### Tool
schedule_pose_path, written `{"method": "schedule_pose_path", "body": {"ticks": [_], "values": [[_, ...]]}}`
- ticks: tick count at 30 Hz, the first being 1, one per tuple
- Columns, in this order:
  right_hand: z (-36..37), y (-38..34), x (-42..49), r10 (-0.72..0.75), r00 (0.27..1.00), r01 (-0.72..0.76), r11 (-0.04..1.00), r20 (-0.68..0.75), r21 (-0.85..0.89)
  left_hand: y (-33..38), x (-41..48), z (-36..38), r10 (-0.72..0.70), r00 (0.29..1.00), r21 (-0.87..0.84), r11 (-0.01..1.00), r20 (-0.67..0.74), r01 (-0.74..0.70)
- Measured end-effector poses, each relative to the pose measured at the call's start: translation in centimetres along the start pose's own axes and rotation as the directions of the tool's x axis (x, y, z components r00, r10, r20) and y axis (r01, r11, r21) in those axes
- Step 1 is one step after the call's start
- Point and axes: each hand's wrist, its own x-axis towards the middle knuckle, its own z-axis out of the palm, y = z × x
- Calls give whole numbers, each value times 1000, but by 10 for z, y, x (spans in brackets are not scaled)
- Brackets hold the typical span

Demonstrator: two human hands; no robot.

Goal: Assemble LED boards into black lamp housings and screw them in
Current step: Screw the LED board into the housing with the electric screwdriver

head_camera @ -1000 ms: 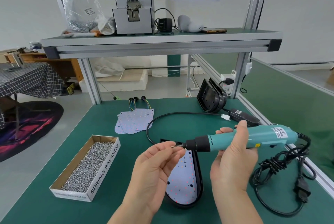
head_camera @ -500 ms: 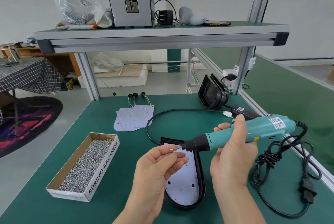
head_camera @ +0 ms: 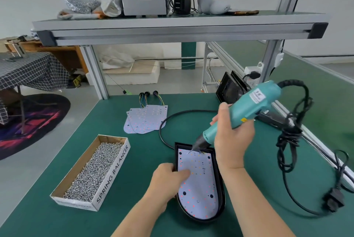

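Table (head_camera: 47, 221), green, carrying all items below.

1. Box of screws (head_camera: 92, 171): open cardboard, well filled, left of the work. Within the left hand's reach for the next screw.

2. Spare LED boards (head_camera: 146, 119): a small overlapping stack with wired tails, lying flat behind the work, well apart from it.

3. Left hand (head_camera: 168, 179): clamped on the left rim of the lamp housing, thumb laid flat across the board. Judged to be the steadying hold; best kept pressing down, clear of the bit.

4. LED board (head_camera: 199, 189): white, seated inside the lamp housing (head_camera: 220, 189), which lies flat near the table's front edge. Several holes look unfilled, so the screwing seems to be at an early stage.

5. Right hand (head_camera: 233, 141): wrapped round the screwdriver's barrel.

6. Screwdriver (head_camera: 247, 108): teal, electric, slanted, its tip just over the board's far left corner. Whether a screw sits on the bit is too small to tell. Advice: raise the tool nearer upright before driving, centre it on the hole and press lightly, so the bit does not slip onto the LEDs.

7. Cord (head_camera: 287, 141): black, tangled, hanging right; keep it slack.
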Motion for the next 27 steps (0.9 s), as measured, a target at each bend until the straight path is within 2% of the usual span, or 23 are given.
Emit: {"method": "schedule_pose_path", "body": {"ticks": [7, 17, 23, 27], "values": [[16, 18, -15, -21, 986, 42, 991, 167, -124, -6, 7, 4, 16, 1000, -71, 997, -15, -17], [20, 15, -18, -73, 968, 114, 980, 239, -164, -9, 12, 6, 38, 999, -74, 996, -15, -39], [28, 10, -22, -185, 932, 243, 957, 313, -160, -14, 15, 6, 48, 998, -60, 997, -27, -49], [31, 13, -25, -134, 933, 197, 967, 334, -163, -14, 12, 8, 64, 994, -28, 997, -87, -67]]}}
